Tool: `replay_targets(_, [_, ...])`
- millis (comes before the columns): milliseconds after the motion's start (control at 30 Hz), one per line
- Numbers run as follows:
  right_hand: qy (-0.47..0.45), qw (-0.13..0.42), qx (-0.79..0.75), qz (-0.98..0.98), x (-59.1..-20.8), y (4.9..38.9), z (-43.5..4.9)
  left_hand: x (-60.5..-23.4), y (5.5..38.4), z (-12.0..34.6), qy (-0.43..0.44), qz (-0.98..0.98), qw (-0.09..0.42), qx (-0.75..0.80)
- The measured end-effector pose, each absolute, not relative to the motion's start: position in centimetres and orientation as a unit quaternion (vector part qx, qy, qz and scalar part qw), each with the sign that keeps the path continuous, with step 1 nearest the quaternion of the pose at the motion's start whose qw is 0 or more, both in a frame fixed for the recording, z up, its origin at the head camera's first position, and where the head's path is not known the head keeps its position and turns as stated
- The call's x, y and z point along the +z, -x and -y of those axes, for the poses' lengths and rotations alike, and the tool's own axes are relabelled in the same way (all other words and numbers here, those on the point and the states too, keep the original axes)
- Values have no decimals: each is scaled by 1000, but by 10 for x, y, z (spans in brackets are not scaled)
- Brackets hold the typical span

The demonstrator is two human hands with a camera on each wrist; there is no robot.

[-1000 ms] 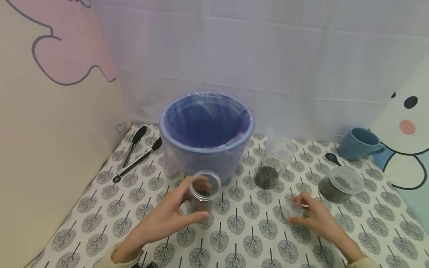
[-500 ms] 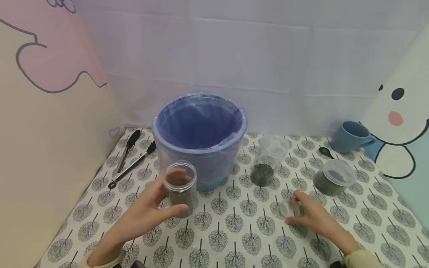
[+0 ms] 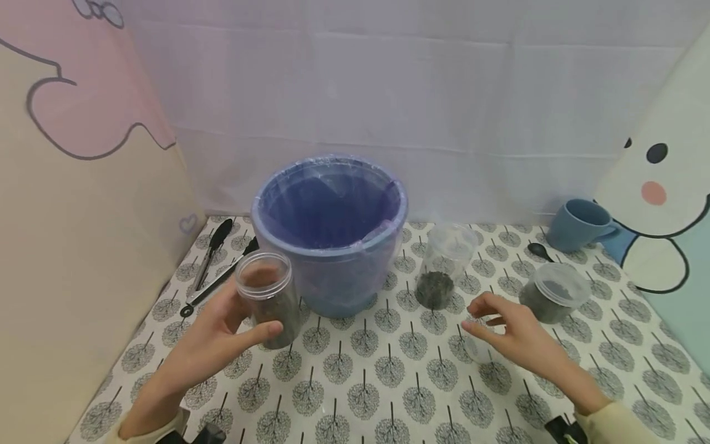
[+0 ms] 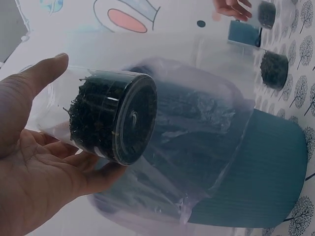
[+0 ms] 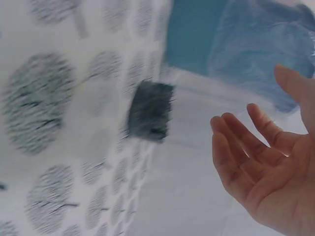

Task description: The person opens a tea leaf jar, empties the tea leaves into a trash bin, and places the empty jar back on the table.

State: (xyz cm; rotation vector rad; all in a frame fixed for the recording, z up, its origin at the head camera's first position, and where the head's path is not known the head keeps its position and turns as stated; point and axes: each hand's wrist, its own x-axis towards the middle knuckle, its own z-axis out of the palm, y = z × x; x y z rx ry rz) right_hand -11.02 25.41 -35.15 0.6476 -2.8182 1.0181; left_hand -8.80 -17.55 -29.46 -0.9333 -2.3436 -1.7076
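My left hand [image 3: 213, 333] grips a clear, lidless plastic jar [image 3: 277, 311], held in front of the bucket's left side. In the left wrist view, dark dried leaf-like bits [image 4: 96, 113] lie at the jar's bottom end. My right hand [image 3: 516, 336] holds nothing, its fingers loosely bent and parted; the right wrist view shows the palm [image 5: 280, 182] bare. Just below those fingers a clear round lid [image 3: 477, 350] lies on the tablecloth. Beyond the right hand stands another clear jar [image 3: 435, 290] with dark bits at its bottom.
A blue bucket [image 3: 355, 287] lined with a thin plastic bag stands at the back middle. Black-tipped tongs [image 3: 211, 290] lie left of it. To the right are a lidded tub [image 3: 546, 302] of dark stuff, a black spoon [image 3: 539, 250] and a blue mug [image 3: 571, 231].
My left hand has carried the jar leftward across the bucket's front. My right hand has let go of the clear lid and lifted slightly from it. The head view has shifted a little.
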Motion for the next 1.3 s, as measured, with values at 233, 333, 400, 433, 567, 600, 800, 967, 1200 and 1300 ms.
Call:
replay_targets(233, [-233,47,353,905,-336,116,-242,-295,90,180,283,772,46,-568])
replay_targets(333, [-226,40,357,906,-335,117,-238,-296,92,181,284,769,46,-571])
replay_targets(400, [-223,41,358,906,-335,117,-237,-295,93,181,288,766,44,-574])
replay_targets(433, [-222,41,359,906,-335,117,-236,-295,93,181,290,764,43,-575])
replay_targets(567, [-219,44,357,907,-336,117,-234,-296,94,181,291,762,38,-578])
replay_targets(600, [-218,45,356,908,-336,117,-234,-297,94,181,291,761,38,-578])
replay_targets(800, [-218,48,358,907,-334,117,-231,-298,91,183,280,767,43,-576])
replay_targets(967, [-228,60,368,899,-333,120,-229,-298,90,184,271,771,47,-574])
replay_targets(1200, [-223,63,394,889,-329,122,-223,-299,94,185,292,755,60,-584])
replay_targets(1300, [-209,55,408,887,-327,121,-221,-299,97,186,299,748,63,-590])
